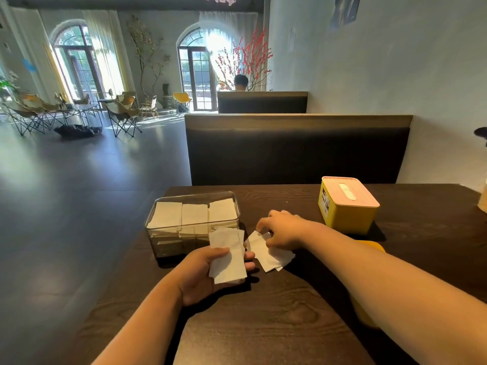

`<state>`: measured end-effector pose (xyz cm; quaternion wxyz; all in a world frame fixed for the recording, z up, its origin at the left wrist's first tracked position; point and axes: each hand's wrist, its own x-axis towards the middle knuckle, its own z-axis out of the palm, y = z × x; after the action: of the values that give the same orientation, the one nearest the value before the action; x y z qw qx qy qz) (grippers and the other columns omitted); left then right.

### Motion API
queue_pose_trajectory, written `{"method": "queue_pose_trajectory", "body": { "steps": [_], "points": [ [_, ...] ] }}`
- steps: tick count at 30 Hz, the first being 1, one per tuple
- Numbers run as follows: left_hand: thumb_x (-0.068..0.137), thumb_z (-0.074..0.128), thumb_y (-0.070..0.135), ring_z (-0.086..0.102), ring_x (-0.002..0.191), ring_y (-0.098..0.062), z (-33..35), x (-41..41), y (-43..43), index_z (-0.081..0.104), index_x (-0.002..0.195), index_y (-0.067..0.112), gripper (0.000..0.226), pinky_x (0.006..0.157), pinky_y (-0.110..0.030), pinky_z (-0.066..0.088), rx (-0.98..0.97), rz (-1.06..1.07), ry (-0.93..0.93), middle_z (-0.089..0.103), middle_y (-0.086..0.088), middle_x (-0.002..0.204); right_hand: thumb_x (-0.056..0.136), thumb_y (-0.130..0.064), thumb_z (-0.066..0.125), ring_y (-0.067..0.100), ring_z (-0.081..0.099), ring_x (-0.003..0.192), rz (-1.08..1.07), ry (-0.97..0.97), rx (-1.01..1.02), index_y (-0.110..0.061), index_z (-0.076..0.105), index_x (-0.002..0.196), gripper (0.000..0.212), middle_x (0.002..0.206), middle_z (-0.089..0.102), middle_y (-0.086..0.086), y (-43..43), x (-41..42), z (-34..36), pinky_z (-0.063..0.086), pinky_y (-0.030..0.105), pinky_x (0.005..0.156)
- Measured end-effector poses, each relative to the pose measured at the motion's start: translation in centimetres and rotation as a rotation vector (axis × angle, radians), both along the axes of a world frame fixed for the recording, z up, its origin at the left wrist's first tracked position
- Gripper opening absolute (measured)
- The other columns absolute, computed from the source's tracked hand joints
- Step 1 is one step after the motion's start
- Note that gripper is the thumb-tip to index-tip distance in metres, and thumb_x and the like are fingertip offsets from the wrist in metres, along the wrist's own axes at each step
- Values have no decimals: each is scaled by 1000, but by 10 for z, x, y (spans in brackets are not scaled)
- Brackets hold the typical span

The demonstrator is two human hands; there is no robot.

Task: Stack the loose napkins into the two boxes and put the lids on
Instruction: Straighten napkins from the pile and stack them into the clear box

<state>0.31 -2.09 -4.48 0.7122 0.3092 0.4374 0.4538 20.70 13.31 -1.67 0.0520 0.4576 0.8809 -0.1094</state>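
Left hand (201, 276) grips napkin stack (228, 262), lengthwise away | right hand (284, 231) pinches napkins (270, 256)

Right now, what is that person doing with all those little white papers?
A person is tidying napkins at a dark table. The left hand holds a small stack of napkins. The right hand pinches the loose napkins lying on the table beside it. The clear box behind them holds three rows of napkins and has no lid on. The yellow box farther right has its pink lid on.
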Motion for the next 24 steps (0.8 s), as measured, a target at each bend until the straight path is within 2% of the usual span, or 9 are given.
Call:
{"method": "queue_pose_trajectory", "body": {
  "steps": [5, 9, 13, 16, 18, 20, 22, 24],
  "points": [
    [110, 40, 21, 66, 128, -35, -2, -2, 1, 47, 150, 10, 42, 108, -53, 49, 1, 10, -7, 68, -18, 138, 99, -38, 64, 22, 47, 120, 99, -108, 101, -36, 63, 129, 30, 126, 51, -3, 5, -4, 2, 43, 44, 104],
    [111, 39, 26, 66, 128, -34, -1, -2, 1, 49, 147, 15, 39, 105, -58, 52, -16, 13, -21, 68, -16, 138, 99, -44, 64, 17, 54, 109, 111, 2, 163, -34, 66, 114, 18, 113, 52, -9, 2, -1, 4, 47, 37, 95],
    [110, 40, 29, 66, 128, -33, -2, -1, 1, 54, 141, 14, 37, 102, -59, 52, -17, 30, -38, 70, -15, 136, 98, -33, 68, 11, 64, 91, 16, 311, -4, -26, 68, 96, 7, 99, 63, -8, -13, 9, 32, 55, 24, 77],
    [108, 46, 33, 67, 126, -35, -2, 1, 1, 55, 140, 16, 38, 104, -61, 53, -18, 48, -24, 71, -16, 133, 100, -24, 64, 16, 67, 89, 43, 436, -133, -17, 71, 90, 13, 94, 69, -1, -30, 12, 60, 57, 23, 77],
    [103, 53, 42, 68, 124, -39, -2, 2, 2, 56, 140, 20, 43, 100, -61, 56, -36, 72, -26, 72, -19, 130, 102, -23, 61, 24, 67, 93, 89, 483, -226, -15, 73, 90, 18, 94, 70, -1, -41, 7, 76, 59, 30, 81],
    [100, 55, 51, 69, 121, -40, -3, 3, 2, 57, 141, 23, 50, 100, -62, 56, -32, 87, -22, 71, -21, 129, 104, -23, 59, 25, 66, 90, 141, 491, -304, -17, 73, 90, 20, 94, 70, -2, -51, -4, 85, 58, 30, 81],
    [100, 51, 59, 67, 124, -42, -4, 3, 2, 58, 142, 24, 55, 104, -62, 53, -6, 90, -13, 71, -20, 131, 105, -24, 59, 14, 64, 82, 181, 473, -327, -19, 74, 91, 20, 90, 69, -5, -61, -20, 84, 55, 23, 77],
    [96, 46, 68, 60, 131, -45, -3, 3, 1, 58, 141, 24, 64, 109, -60, 49, 0, 89, -24, 69, -20, 134, 103, -26, 62, 9, 65, 82, 182, 439, -274, -21, 75, 94, 16, 89, 69, -8, -68, -36, 74, 55, 18, 74]
  ]
}}
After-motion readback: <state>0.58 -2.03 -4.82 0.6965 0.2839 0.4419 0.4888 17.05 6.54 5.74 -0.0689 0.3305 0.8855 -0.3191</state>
